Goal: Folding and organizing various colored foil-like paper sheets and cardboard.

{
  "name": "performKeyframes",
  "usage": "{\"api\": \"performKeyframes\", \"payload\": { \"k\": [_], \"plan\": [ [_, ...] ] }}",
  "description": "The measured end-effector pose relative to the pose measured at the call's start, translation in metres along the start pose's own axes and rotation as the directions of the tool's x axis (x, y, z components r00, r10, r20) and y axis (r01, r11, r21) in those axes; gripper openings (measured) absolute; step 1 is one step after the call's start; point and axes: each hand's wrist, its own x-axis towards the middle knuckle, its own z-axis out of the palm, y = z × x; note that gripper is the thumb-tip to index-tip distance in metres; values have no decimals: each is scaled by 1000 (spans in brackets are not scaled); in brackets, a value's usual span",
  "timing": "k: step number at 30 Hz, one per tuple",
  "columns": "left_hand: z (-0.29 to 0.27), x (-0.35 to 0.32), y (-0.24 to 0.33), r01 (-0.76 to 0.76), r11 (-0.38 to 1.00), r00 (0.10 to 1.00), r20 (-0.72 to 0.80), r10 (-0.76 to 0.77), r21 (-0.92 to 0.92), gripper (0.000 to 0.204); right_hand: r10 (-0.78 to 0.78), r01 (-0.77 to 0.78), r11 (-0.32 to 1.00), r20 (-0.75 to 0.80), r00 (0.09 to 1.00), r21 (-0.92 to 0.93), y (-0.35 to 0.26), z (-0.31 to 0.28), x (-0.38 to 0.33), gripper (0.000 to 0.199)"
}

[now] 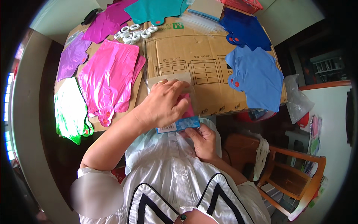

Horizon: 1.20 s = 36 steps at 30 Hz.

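Note:
A clear plastic packet (192, 98) with a blue printed card (188, 123) and something bright pink inside lies at the table's front edge, close to my body. My left hand (166, 100) is on top of it, fingers bent down over its upper part; their tips are partly hidden. From below, my right hand (203, 139) pinches the packet's lower edge, thumb on the near side. Left of the packet lies a stack of flat pink foil balloons (108, 76). Flat light blue foil balloons (257, 76) lie to the right.
More flat foil balloons surround the cardboard-covered table (164, 44): green (71, 108), purple (72, 56), magenta (108, 20), teal (154, 11) and dark blue (246, 30). White ribbon rolls (136, 34), clear sticks (199, 23) and a red basket (244, 4) sit at the back. A wooden chair (291, 179) stands right.

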Motion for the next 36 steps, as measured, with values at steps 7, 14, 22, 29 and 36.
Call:
{"api": "performKeyframes", "payload": {
  "k": [7, 14, 22, 29, 36],
  "plan": [
    [-7, -2, -2, 17, 986, 999, 32, -12, -168, 40, 11, -14, 993, 26, 1000, 120, 2, -4, 5, 14],
    [-11, 4, -5, 139, 953, 989, 88, -120, -269, 39, 121, -119, 964, 5, 993, 238, -2, 3, -1, 14],
    [-7, 3, -4, 214, 935, 976, 88, -197, -282, 40, 225, -216, 952, -18, 974, 218, -5, 5, -6, 15],
    [9, -7, -13, 26, 987, 997, -73, -38, -156, 38, 253, -230, 945, -75, 964, 231, -12, 9, 2, 22],
    [19, -9, -17, -35, 997, 989, -148, 24, -75, 39, 127, -120, 991, -170, 977, 51, -6, 9, 5, 25]
  ]
}}
